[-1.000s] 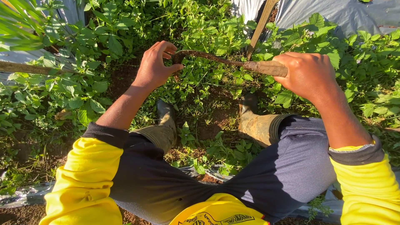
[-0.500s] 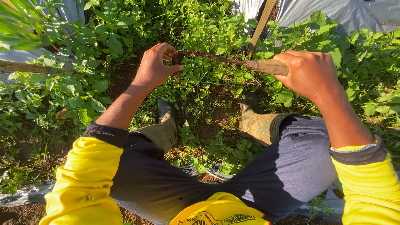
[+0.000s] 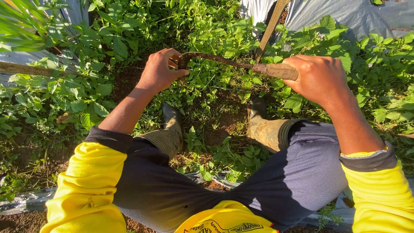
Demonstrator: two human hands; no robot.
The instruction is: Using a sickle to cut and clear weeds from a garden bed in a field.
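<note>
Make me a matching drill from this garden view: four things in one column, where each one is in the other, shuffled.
1. left hand
2. right hand
3. boots
4. plastic sheet

A. standing on soil among the weeds
B. wrapped around the wooden handle
C. lying on the ground at top right
D. at the curved end of the rusty blade

Pairs: 1-D, 2-B, 3-A, 4-C

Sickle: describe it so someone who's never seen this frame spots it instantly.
Start from the bed of green weeds above the person's two muddy boots. Across it, at hand height, runs a rusty brown sickle: its wooden handle sits in the right hand, and its hooked tip meets the left hand. Unlike the pale upright stake behind, it lies level and curves.
</note>
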